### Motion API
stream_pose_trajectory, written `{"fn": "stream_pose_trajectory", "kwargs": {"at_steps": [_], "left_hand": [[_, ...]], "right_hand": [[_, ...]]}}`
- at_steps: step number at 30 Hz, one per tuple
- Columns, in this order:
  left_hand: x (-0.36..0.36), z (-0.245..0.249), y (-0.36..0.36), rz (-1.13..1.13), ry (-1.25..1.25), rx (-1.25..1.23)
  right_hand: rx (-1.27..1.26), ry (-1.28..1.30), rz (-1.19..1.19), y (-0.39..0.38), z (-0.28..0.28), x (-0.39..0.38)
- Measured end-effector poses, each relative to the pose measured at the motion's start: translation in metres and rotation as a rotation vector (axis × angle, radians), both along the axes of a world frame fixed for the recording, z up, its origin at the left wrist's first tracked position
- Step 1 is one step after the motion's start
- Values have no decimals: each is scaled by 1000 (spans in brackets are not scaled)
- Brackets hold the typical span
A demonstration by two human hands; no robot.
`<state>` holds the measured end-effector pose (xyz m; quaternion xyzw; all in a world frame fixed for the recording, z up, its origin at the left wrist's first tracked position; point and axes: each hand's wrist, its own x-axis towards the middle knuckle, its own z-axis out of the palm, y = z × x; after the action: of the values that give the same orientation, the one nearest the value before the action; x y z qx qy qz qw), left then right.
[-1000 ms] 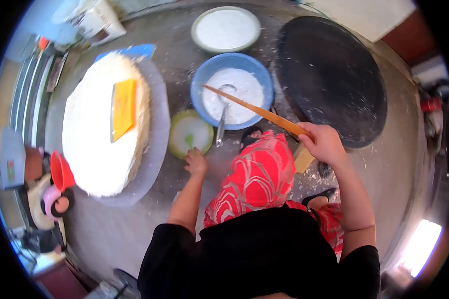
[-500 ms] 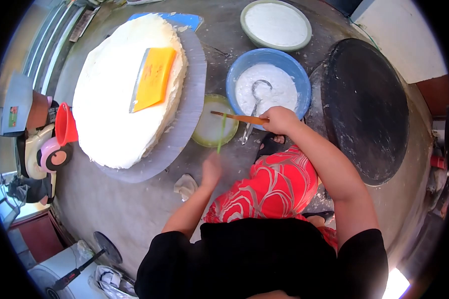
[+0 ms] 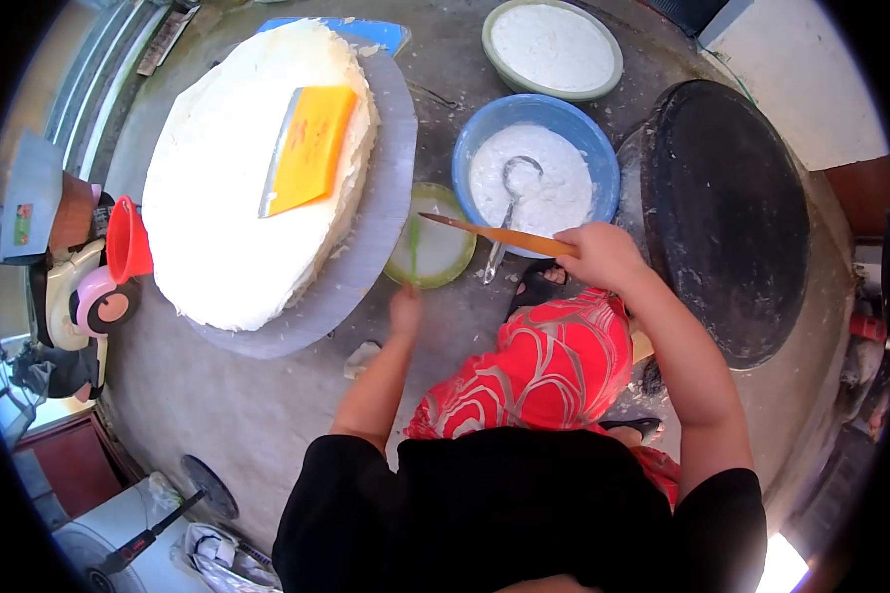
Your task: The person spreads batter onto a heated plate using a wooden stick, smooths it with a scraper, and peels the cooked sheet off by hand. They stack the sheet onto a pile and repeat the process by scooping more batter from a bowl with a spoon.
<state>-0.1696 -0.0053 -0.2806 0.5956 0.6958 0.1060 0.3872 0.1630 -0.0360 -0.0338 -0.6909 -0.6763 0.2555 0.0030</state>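
- Basically, the stick is gripped near its wide end by the right hand, fingers closed round it, with the dark tip held above the small bowl. Whether any liquid is touched by the tip can't be told from this angle.
- The left hand is blurred, right by the near rim of the small bowl. The lower end of a green strip is met by the fingers there, but how far they're closed, or if it's properly gripped, can't be made out.
- Pale liquid is held in the small bowl, which is set on the floor between the grey board and the blue bowl. It could be tipped pretty easily if its rim got caught by the left hand, and the floor would be splashed.
- White mix is held in the blue bowl, with the ladle leaned over the near rim. The ladle's handle is crossed by the stick in this view, so it could be knocked if the stick were swung low.
- The orange scraper is laid on the white stack, towards the side nearer the bowls. It could be nudged off, or the top layer scuffed, if the board got bumped.
- Drips could be left on the floor if a wet tip were carried sideways.
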Motion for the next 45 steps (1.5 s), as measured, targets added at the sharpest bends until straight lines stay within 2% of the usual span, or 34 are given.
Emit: {"fn": "stream_pose_trajectory", "kwargs": {"at_steps": [4,6,7,9,11,12,13,14,15,16,17,18,20,21,22,24,25,27,28,29,30,31,32,34,35,37,39,41,42,44,45], "left_hand": [[20,40,-19,-134,39,71],[39,51,-26,-247,479,614],[48,44,-22,-257,469,620],[67,28,-5,-294,-296,147],[106,89,7,92,-833,-665],[117,90,17,78,-830,-664],[129,91,25,121,-978,-843],[139,92,32,168,-1120,-1028],[151,95,38,154,-1114,-1036],[163,99,44,248,-1205,-1084],[174,102,48,348,-1292,-1132],[184,99,52,336,-1282,-1143],[200,74,65,412,-1044,-1206],[195,19,80,418,-959,-1292],[196,22,82,407,-950,-1296],[206,43,82,265,-591,-950],[207,69,72,254,-578,-955],[197,125,48,-272,-297,-425],[192,114,41,-280,-285,-426],[184,95,35,-528,-72,-66],[185,101,30,-758,142,302],[190,115,29,-822,382,47],[191,119,36,-823,384,50],[192,126,63,-890,554,150],[195,128,71,-900,556,148],[199,132,81,-648,543,137],[199,100,63,-705,547,121],[193,94,47,-852,478,100],[187,94,51,-857,482,101],[168,91,62,-651,236,119],[167,99,59,-653,243,114]], "right_hand": [[27,38,-124,-30,21,18],[-19,-30,-191,-46,30,24],[-16,-36,-204,-55,32,27],[47,149,-364,-79,36,35],[48,203,-471,-106,41,41],[49,254,-568,-120,43,43],[57,252,-580,-135,45,45],[61,387,-694,-151,46,45],[65,522,-806,-168,47,45],[72,520,-821,-185,46,46],[92,623,-901,-202,44,46],[114,727,-980,-217,43,44],[102,765,-1054,-237,51,39],[136,789,-1123,-247,52,38],[169,811,-1192,-257,52,38],[203,790,-1235,-275,52,38],[223,768,-1264,-283,52,38],[247,772,-1287,-291,53,36],[266,773,-1298,-294,52,35],[263,783,-1306,-295,48,33],[288,787,-1300,-295,43,33],[316,789,-1291,-295,40,34],[319,791,-1291,-295,40,35],[288,762,-1250,-293,39,37],[307,780,-1262,-295,36,37],[291,733,-1264,-297,40,35],[291,689,-1260,-299,39,34],[289,622,-1250,-305,35,33],[289,627,-1256,-306,33,33],[292,654,-1278,-308,33,29],[285,660,-1282,-307,36,28]]}}
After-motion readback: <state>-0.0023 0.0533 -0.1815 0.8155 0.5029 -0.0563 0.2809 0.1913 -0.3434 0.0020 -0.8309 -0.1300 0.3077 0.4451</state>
